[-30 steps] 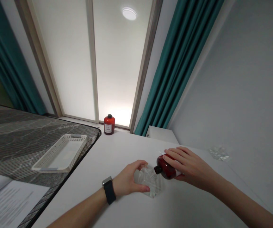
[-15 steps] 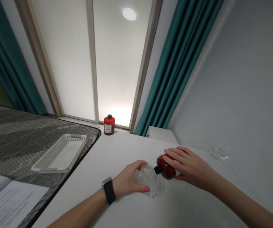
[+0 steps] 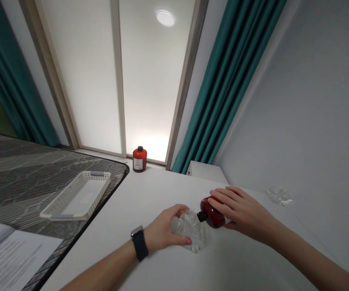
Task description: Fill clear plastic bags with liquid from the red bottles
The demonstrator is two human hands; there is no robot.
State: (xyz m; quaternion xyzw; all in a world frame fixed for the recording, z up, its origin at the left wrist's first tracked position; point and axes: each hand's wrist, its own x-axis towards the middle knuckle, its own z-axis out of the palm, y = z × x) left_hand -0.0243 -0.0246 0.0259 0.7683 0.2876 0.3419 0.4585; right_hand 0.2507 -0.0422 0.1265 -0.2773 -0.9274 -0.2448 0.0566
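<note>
My right hand (image 3: 242, 212) is wrapped over a dark red-brown bottle (image 3: 212, 216), tipped on its side. The bottle's black neck points left, right beside a clear plastic bag (image 3: 195, 230). My left hand (image 3: 163, 228), with a black watch at the wrist, curves around the bag, its thumb and fingers spread along the bag's side and holding it. Small pale bits show at the bag's lower end; I cannot make out what they are. No liquid can be seen at the neck.
A second red bottle (image 3: 139, 159) with a white label and black cap stands at the table's far edge. On the dark patterned mat (image 3: 56, 161) lie a white basket (image 3: 71, 218) and an open book (image 3: 25, 254). Crumpled clear plastic (image 3: 280, 196) lies at the right by the wall.
Almost nothing differs. The bottle and both hands keep the same places, and the bag's film has shifted very slightly.
</note>
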